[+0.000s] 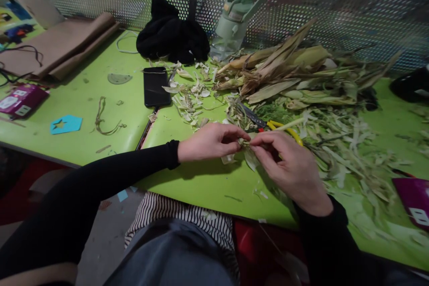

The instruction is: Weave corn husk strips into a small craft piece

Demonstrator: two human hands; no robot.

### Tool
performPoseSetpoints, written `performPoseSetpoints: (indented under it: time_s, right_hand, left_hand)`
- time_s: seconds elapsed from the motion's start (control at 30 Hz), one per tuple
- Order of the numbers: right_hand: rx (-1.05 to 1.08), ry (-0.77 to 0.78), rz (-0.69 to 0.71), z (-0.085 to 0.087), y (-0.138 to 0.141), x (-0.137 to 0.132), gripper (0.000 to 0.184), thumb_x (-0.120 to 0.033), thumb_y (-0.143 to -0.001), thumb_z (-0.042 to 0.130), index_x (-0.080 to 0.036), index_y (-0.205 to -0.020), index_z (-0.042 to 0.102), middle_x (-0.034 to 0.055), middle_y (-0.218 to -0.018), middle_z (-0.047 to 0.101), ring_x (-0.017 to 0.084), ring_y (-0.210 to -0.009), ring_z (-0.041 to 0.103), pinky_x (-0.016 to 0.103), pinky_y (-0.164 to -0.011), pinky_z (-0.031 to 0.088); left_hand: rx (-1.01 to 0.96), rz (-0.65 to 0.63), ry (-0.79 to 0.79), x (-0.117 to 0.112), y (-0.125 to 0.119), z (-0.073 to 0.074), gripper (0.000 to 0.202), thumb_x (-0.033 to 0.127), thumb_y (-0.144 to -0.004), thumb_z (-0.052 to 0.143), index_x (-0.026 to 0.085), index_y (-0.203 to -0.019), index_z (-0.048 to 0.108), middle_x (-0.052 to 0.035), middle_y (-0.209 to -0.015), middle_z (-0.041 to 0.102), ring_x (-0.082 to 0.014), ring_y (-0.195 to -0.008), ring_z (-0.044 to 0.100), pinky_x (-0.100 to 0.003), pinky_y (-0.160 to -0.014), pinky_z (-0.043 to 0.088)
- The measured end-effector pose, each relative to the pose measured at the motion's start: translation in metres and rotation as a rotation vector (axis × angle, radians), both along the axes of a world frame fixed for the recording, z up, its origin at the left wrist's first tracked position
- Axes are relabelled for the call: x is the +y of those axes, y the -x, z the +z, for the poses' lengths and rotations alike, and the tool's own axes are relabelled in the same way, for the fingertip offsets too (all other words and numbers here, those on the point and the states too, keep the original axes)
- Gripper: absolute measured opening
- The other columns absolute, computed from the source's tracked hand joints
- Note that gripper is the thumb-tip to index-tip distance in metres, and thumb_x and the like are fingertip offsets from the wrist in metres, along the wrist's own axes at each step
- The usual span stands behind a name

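My left hand (209,142) and my right hand (290,167) meet over the green table (201,183), both pinching the same small piece of corn husk (248,151) between fingertips. The husk piece hangs slightly below the fingers, pale and thin. Just beyond my hands lie scissors with yellow handles (268,123), half buried in husk scraps. A large pile of dried corn husks (291,69) lies further back on the right.
Husk trimmings (348,147) litter the table's right side. A black phone (154,86) lies left of centre, a black cloth (172,35) and a pale green bottle (239,9) stand by the perforated metal screen. Brown paper bags (60,44), a blue tag (66,124) and purple boxes (20,99) sit left.
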State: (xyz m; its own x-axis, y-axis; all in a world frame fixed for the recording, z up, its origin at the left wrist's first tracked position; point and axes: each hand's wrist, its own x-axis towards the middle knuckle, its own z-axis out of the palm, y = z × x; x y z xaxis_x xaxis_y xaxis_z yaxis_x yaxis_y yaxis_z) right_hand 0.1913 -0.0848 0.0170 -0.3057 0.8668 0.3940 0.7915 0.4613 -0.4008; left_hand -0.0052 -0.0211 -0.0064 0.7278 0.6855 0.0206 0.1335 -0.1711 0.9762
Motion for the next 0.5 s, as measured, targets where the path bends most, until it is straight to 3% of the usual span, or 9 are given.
performPoseSetpoints:
  time_s: [0.13, 0.37, 0.5]
  right_hand:
    - [0.039, 0.034, 0.005, -0.002, -0.003, -0.002, 0.005, -0.019, -0.089, 0.058, -0.022, -0.093, 0.061, 0.0034, -0.084, 0.071, 0.017, -0.067, 0.065, 0.030, -0.062, 0.050]
    - [0.104, 0.050, 0.023, -0.004, -0.005, -0.002, 0.006, -0.019, -0.089, 0.059, -0.024, -0.091, 0.058, 0.0031, -0.091, 0.074, 0.019, -0.076, 0.070, 0.031, -0.068, 0.054]
    - [0.118, 0.125, 0.024, -0.004, 0.000, -0.002, 0.002, -0.022, -0.090, 0.058, -0.024, -0.090, 0.059, 0.0028, -0.085, 0.074, 0.018, -0.069, 0.069, 0.029, -0.060, 0.051]
  left_hand:
    - [0.009, -0.014, -0.051, 0.001, 0.000, -0.002, 0.029, 0.016, -0.087, 0.058, 0.009, -0.114, 0.067, -0.0049, -0.088, 0.072, -0.0100, -0.074, 0.062, -0.022, -0.072, 0.050]
    - [0.109, -0.060, -0.206, 0.000, 0.004, 0.008, 0.028, 0.018, -0.088, 0.058, 0.010, -0.113, 0.068, -0.0023, -0.081, 0.070, -0.0093, -0.069, 0.058, -0.021, -0.067, 0.046]
    - [0.145, -0.025, -0.248, -0.003, 0.004, 0.010, 0.029, 0.016, -0.088, 0.059, 0.009, -0.115, 0.066, -0.0032, -0.085, 0.071, -0.0100, -0.072, 0.059, -0.022, -0.069, 0.046]
